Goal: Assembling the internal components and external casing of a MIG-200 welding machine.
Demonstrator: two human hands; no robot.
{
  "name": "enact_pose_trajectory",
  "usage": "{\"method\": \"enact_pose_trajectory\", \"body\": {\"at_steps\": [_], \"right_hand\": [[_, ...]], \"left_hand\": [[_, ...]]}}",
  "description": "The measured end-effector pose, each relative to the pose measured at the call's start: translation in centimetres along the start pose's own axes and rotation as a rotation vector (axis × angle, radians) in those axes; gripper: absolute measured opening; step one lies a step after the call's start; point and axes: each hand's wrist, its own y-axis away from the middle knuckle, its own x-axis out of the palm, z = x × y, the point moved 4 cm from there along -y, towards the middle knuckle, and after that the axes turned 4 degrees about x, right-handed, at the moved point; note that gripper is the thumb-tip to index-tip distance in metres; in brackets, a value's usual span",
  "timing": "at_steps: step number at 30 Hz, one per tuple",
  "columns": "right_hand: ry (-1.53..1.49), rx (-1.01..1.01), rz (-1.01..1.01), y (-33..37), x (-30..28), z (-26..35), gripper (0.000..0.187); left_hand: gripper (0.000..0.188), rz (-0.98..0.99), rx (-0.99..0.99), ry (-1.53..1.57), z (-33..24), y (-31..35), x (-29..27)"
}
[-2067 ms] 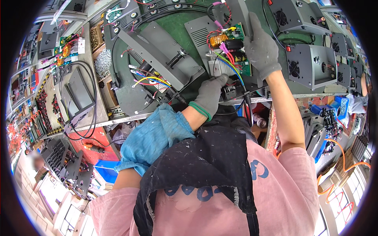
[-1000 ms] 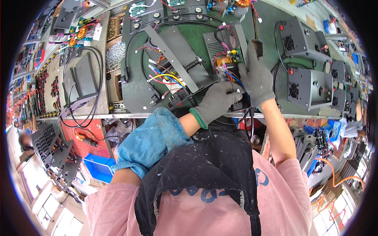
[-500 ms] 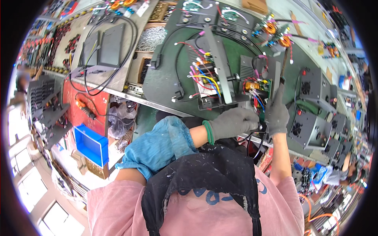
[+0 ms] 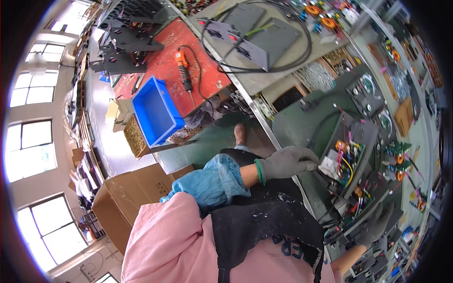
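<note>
My left hand (image 4: 289, 163), in a grey knitted glove with a green cuff, is above the bench's front edge. Its fingers stretch out to the right, with nothing seen in them. Just beyond the fingertips, a dark metal enclosure (image 4: 365, 136) holds a circuit board with coloured wires (image 4: 348, 165) and a pale block. My right hand (image 4: 375, 227), gloved in grey, is at the lower right with its fingers stretched along the side of a second open enclosure (image 4: 357, 203). That enclosure also contains a board and wires. Part of the right hand's grip is hidden.
On a red bench (image 4: 170, 47) lie an orange-and-black power screwdriver (image 4: 184, 70) and a blue plastic bin (image 4: 155, 112). Dark panels and coiled black cable (image 4: 309, 45) cover the grey bench. A cardboard box (image 4: 137, 191) stands at my left; screw trays (image 4: 316, 75) sit farther off.
The view has swung left, bringing the red bench and blue bin nearer the middle. My left hand has moved away from my right and its fingers have straightened. The right stays by the second enclosure.
</note>
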Motion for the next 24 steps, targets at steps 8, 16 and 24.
{"method": "enact_pose_trajectory", "body": {"at_steps": [8, 16, 24], "right_hand": [[-0.108, -0.269, 0.228, 3.1, 7.8, 27.7, 0.050], [-0.265, -0.722, 0.652, 12.3, 16.8, 57.5, 0.049], [-0.033, -0.978, 0.793, 15.6, 27.9, 72.5, 0.049]], "left_hand": [[0.030, -0.438, -0.035, 0.064, 4.3, 11.5, -19.4], [0.033, -1.447, -0.079, -0.086, 14.6, 30.3, -52.0], [0.029, -1.257, -0.133, -0.492, 18.3, 29.2, -55.2]]}}
